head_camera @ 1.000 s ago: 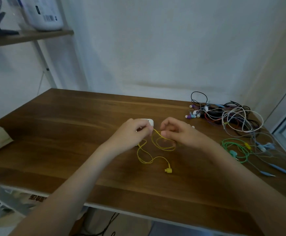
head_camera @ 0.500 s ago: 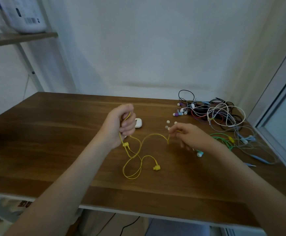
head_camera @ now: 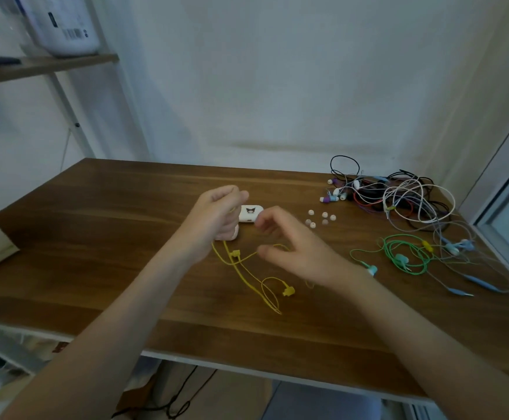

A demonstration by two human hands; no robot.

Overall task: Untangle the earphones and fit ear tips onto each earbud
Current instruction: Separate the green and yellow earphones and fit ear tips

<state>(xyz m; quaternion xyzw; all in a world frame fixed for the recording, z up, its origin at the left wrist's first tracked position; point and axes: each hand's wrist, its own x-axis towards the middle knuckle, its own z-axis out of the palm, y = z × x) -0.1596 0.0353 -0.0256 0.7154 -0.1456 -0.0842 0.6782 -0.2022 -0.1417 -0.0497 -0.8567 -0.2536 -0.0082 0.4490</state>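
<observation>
Untangling: the left hand (head_camera: 217,213) clamps the yellow earphones (head_camera: 234,254); the right hand (head_camera: 292,247) hovers, fingers apart, seemingly empty; next it probably must draw the near loop free.

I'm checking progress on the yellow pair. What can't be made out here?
Head view only.
Earbuds of the yellow earphones: hidden inside the gripping left hand.
The right hand: motion-blurred, so whether it pinches the cable is unclear.
The pile: earbuds too small to tell fitted tips.
The container: cut off by the top edge.
</observation>
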